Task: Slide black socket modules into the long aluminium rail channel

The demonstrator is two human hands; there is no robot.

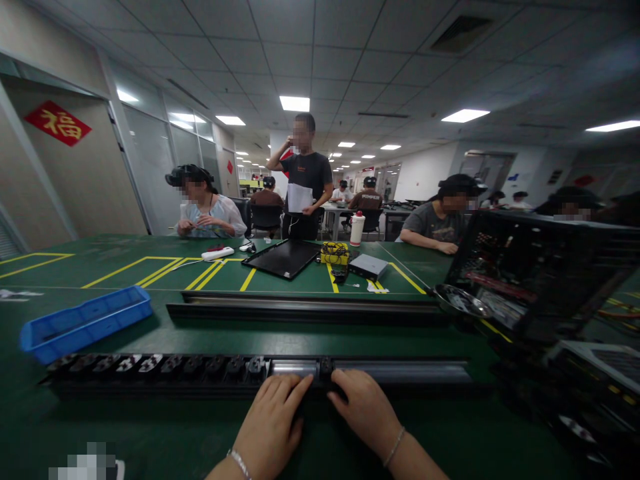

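A long black power-strip housing (175, 390) lies across the table before me. A row of black socket modules (194, 365) fills its left part. One separate socket module (326, 365) sits further right, with bare shiny channel on both sides. My left hand (273, 413) is closed over the front wall of the housing, its index fingertip just left of that module. My right hand (363, 403) is curled over the same wall, thumb in front, fingertips at the module's right side. Whether the fingertips press on the module is hard to see.
A blue tray (90, 320) stands at left. Behind lies another black channel (305, 310). A metal bowl (463, 301) and an open computer case (540, 273) stand at right. Further back are a black panel (283, 258), a grey box (369, 267) and people at the table.
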